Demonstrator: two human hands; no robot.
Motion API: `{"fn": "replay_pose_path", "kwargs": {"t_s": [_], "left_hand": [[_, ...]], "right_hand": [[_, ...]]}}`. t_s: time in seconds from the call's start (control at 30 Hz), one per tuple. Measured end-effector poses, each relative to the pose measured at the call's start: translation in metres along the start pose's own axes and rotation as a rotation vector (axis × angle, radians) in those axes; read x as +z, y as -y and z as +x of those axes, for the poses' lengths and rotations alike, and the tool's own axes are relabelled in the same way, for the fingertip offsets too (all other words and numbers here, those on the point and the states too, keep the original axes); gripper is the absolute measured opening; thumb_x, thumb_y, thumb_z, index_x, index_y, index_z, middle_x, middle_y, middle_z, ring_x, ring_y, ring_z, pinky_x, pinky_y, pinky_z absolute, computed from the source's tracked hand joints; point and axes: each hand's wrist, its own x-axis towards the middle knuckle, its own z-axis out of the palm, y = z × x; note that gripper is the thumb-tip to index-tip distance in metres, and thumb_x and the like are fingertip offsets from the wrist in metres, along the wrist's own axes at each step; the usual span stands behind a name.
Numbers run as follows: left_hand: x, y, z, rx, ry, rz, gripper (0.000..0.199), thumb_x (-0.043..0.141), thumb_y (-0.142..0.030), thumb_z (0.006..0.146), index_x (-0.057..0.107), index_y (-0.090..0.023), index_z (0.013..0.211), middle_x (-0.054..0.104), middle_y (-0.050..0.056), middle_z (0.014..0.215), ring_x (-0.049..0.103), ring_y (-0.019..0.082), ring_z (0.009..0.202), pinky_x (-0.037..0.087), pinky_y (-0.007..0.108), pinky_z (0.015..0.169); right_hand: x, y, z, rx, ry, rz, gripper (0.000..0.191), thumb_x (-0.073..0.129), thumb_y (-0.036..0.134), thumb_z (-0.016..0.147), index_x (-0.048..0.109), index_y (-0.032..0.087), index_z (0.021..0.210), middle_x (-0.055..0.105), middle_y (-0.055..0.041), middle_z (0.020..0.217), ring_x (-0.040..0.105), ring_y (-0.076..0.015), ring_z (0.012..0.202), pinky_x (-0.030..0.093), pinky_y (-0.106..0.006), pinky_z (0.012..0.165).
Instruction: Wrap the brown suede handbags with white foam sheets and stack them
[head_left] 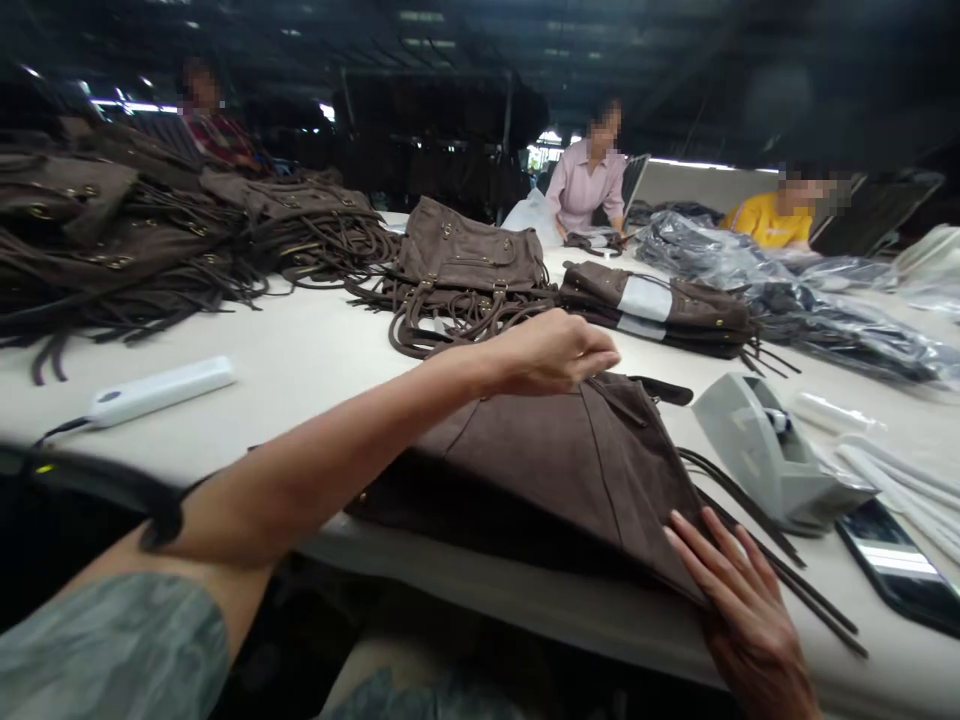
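A dark brown bag (540, 460) lies across the front edge of the table with its seams facing up. My left hand (559, 352) is closed, its fingers pressed together just above the bag's far edge. What it holds, if anything, is hidden. My right hand (742, 590) rests on the bag's near right corner, fingers stretched out and apart. Thin dark straps (795, 580) trail from the bag's right side past that hand. A short dark handle piece (664, 390) sticks out beyond the bag's far right corner.
Piles of brown bags (90, 240) cover the back left; more stand at a bag stack (472, 250) and a paper-banded stack (652, 305). At right are a grey tape dispenser (750, 440), a phone (900, 565) and plastic-wrapped bags (840, 310). A white corded device (161, 390) lies left. Co-workers are behind.
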Motion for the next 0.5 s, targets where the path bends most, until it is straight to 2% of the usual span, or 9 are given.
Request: {"fn": "replay_pose_path", "kwargs": {"t_s": [0.03,0.1,0.17,0.27,0.37,0.43,0.5], "left_hand": [[0.011,0.004,0.008,0.045,0.051,0.012,0.034,0.045,-0.032,0.098,0.067,-0.013,0.115,0.072,0.011,0.110,0.066,0.021,0.105,0.049,0.032,0.093],[0.045,0.008,0.004,0.165,0.152,0.053,0.040,0.050,-0.035,0.096,0.059,-0.010,0.127,0.062,0.015,0.130,0.049,0.026,0.132,0.036,0.041,0.111],[0.084,0.007,-0.023,0.230,0.237,0.022,0.049,0.044,-0.036,0.098,0.044,-0.013,0.142,0.045,0.012,0.149,0.027,0.024,0.146,0.020,0.046,0.121],[0.124,0.000,-0.069,0.163,0.273,0.017,0.058,0.040,-0.045,0.098,0.031,-0.020,0.150,0.029,0.010,0.158,0.015,0.026,0.149,0.007,0.052,0.122],[0.133,-0.004,-0.085,0.130,0.285,0.054,0.056,0.040,-0.044,0.097,0.031,-0.027,0.150,0.024,0.008,0.160,0.009,0.028,0.150,0.004,0.056,0.121],[0.131,-0.004,-0.081,0.197,0.320,0.031,0.054,0.042,-0.045,0.097,0.034,-0.033,0.148,0.025,0.006,0.160,0.009,0.030,0.150,0.004,0.058,0.120],[0.128,-0.003,-0.075,0.265,0.358,-0.014,0.053,0.044,-0.050,0.095,0.034,-0.040,0.147,0.026,0.002,0.159,0.010,0.031,0.150,0.005,0.061,0.119]], "right_hand": [[0.000,0.000,-0.001,0.004,0.006,0.003,0.073,0.036,0.001,0.080,0.037,0.023,0.150,0.050,-0.0073,0.146,0.035,-0.0318,0.142,0.023,-0.057,0.116],[0.001,-0.001,-0.002,0.026,0.024,0.014,0.075,0.036,0.002,0.078,0.037,0.023,0.151,0.048,-0.0073,0.147,0.035,-0.0324,0.142,0.023,-0.058,0.116],[0.001,-0.001,-0.004,0.075,0.028,0.033,0.079,0.036,0.002,0.075,0.036,0.023,0.151,0.046,-0.0070,0.149,0.034,-0.0332,0.142,0.023,-0.059,0.116],[0.000,0.000,-0.002,0.151,0.042,0.078,0.085,0.035,0.002,0.071,0.032,0.023,0.153,0.042,-0.0068,0.151,0.033,-0.0337,0.142,0.024,-0.061,0.115],[-0.001,0.004,0.003,0.203,0.092,0.112,0.089,0.035,0.001,0.068,0.028,0.024,0.154,0.039,-0.0055,0.153,0.028,-0.0323,0.145,0.022,-0.061,0.116],[-0.007,0.008,0.005,0.256,0.143,0.129,0.087,0.035,0.000,0.072,0.026,0.026,0.154,0.036,-0.0040,0.155,0.023,-0.0299,0.147,0.020,-0.060,0.118],[-0.021,0.010,0.006,0.337,0.261,0.175,0.078,0.037,0.004,0.081,0.022,0.025,0.155,0.028,-0.0045,0.159,0.018,-0.0280,0.148,0.021,-0.056,0.119]]}}
